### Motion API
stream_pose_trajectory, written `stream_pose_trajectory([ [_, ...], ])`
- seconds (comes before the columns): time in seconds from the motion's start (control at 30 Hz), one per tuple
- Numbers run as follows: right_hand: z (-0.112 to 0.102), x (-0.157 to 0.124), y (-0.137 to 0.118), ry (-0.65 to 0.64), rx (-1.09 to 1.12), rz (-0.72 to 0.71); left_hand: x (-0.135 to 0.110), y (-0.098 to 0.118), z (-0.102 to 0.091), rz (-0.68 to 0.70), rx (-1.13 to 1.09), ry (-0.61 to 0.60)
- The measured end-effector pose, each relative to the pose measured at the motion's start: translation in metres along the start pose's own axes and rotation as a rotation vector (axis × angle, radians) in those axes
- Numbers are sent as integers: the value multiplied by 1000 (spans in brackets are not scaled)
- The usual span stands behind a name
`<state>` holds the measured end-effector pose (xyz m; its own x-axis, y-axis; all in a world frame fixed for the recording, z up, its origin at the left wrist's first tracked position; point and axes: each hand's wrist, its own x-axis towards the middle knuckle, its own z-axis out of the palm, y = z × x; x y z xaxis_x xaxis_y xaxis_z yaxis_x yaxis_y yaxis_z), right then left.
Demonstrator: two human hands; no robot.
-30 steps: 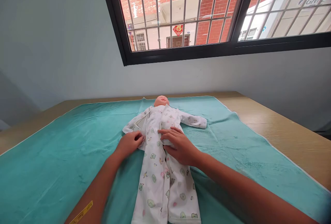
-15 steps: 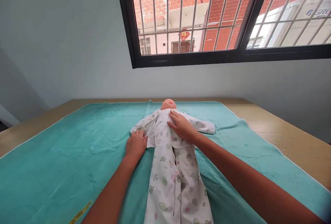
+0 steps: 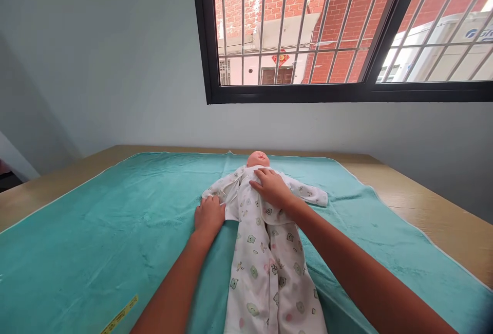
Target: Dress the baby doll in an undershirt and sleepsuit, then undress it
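A baby doll (image 3: 258, 159) lies on its back with its arms spread, dressed in a white printed baby jacket (image 3: 246, 200) and matching pants (image 3: 254, 277). My left hand (image 3: 210, 216) is beside the jacket's left side, below the sleeve, with fingers curled and a bit of the jacket's edge at the thumb and forefinger. Its fingertips are partly hidden. My right hand (image 3: 271, 188) lies flat across the doll's chest, fingers extended and thumb apart, resting on the jacket front.
A teal blanket (image 3: 115, 231) covers most of the wooden table (image 3: 435, 210). A yellow measuring tape strip (image 3: 120, 314) lies at the lower left. Behind the table is a grey wall (image 3: 162, 123) with a barred, black-framed window (image 3: 288, 95).
The view has shifted slightly, so the scene sits a little further right. Both hands keep nearly the same places on the jacket, and the doll lies as before.
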<state>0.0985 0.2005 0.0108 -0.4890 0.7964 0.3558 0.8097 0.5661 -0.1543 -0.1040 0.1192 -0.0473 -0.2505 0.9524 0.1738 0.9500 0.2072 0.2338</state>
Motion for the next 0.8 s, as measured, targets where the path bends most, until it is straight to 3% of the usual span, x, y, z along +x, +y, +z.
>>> stream_pose_trajectory([
  [0.1, 0, 18, -6, 1, -56, 44, 1, -6, 0, 1, -57, 34],
  [0.2, 4, 41, -11, 10, -102, 21, 5, -13, -1, -102, -249, 139],
  [0.47, 23, 78, -26, -141, -94, -109, 9, -13, -14, -296, -1187, 529],
  [0.53, 29, 78, -27, -135, -61, -119, 10, -11, -19, -332, -1493, 511],
  [0.63, 35, 79, -22, -107, -1, -100, 10, -8, -25, -324, -1831, 374],
  [0.73, 37, 82, -9, -97, 100, -78, 7, -3, -29, -245, -1941, 185],
  [0.8, 37, 84, 2, -86, 290, -60, 3, 2, -34, -186, -1935, 73],
])
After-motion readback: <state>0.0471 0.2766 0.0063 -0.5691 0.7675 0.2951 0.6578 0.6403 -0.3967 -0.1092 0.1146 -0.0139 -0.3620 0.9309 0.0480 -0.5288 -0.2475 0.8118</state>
